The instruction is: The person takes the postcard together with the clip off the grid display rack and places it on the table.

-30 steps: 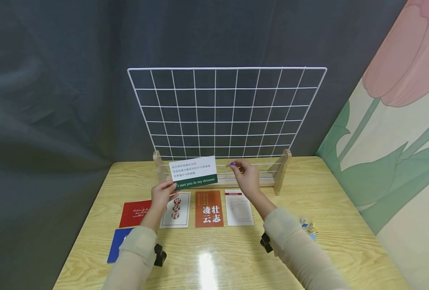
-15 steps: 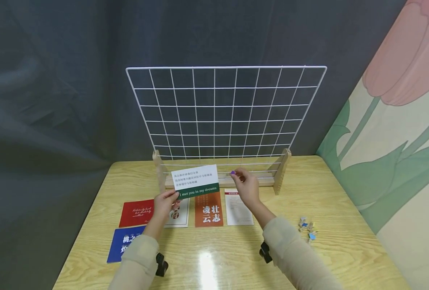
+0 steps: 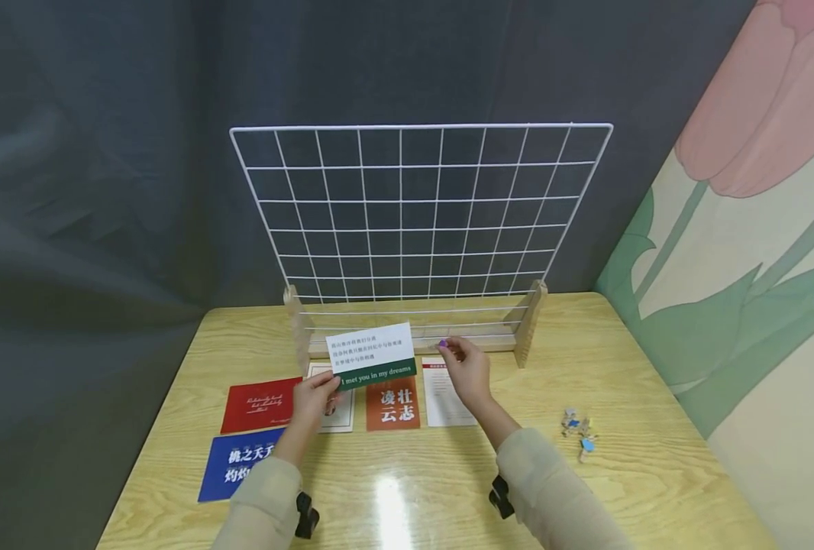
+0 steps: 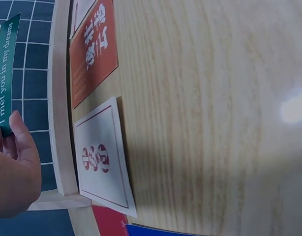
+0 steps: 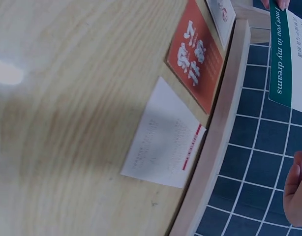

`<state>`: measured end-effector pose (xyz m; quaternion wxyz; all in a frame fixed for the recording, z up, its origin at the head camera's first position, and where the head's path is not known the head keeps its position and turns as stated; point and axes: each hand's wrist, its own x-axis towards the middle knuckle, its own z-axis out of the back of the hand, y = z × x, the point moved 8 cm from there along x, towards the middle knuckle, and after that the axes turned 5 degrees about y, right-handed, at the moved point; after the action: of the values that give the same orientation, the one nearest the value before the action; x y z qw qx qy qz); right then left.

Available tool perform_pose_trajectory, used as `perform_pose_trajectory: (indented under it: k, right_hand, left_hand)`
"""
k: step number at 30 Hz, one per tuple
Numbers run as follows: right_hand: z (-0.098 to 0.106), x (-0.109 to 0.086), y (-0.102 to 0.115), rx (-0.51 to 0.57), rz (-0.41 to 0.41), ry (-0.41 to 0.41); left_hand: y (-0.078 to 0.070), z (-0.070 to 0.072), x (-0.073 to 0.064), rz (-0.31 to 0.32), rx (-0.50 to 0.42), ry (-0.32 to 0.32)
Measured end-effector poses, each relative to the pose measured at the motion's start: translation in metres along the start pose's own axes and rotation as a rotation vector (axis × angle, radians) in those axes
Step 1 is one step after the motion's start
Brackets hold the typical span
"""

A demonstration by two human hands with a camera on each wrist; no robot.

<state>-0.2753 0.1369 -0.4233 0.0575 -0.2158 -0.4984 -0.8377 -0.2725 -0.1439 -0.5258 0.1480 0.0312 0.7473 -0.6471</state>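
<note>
My left hand point(image 3: 314, 393) pinches the lower left corner of a white and green postcard point(image 3: 371, 347), tilted slightly and facing me. Printed on its green band is "I met you in my dreams". Level with the card and to its right, my right hand point(image 3: 470, 373) pinches a small clip with a purple top point(image 3: 443, 344) between thumb and fingertips; most of the clip is hidden. Behind both hands stands a white wire grid point(image 3: 421, 202) in a wooden base point(image 3: 531, 325). The right wrist view shows only part of the right hand point(image 5: 297, 189).
Below the grid lie an orange card point(image 3: 393, 412), a white card with a red stripe point(image 3: 448, 401) and a white card with red print point(image 4: 104, 157). A red card point(image 3: 259, 405) and a blue card point(image 3: 238, 462) lie at left. Several small clips point(image 3: 579, 431) lie at right.
Both hands have come down and a little towards me, bringing the postcard and the clip away from the grid. The postcard now overlaps the cards on the table in the head view.
</note>
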Motion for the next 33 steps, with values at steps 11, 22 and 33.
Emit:
perform_pose_trajectory:
  k: [11, 22, 33]
  right_hand:
    - [0.009, -0.018, -0.018, -0.021, -0.047, -0.033]
    - [0.02, -0.035, -0.042, -0.023, -0.126, -0.053]
    - [0.035, -0.051, -0.063, -0.028, -0.182, -0.054]
  left_hand:
    - [0.018, 0.002, -0.007, 0.022, -0.038, 0.006]
    - [0.033, 0.004, -0.016, 0.049, -0.021, 0.024]
    - [0.043, 0.003, -0.019, 0.073, -0.003, 0.028]
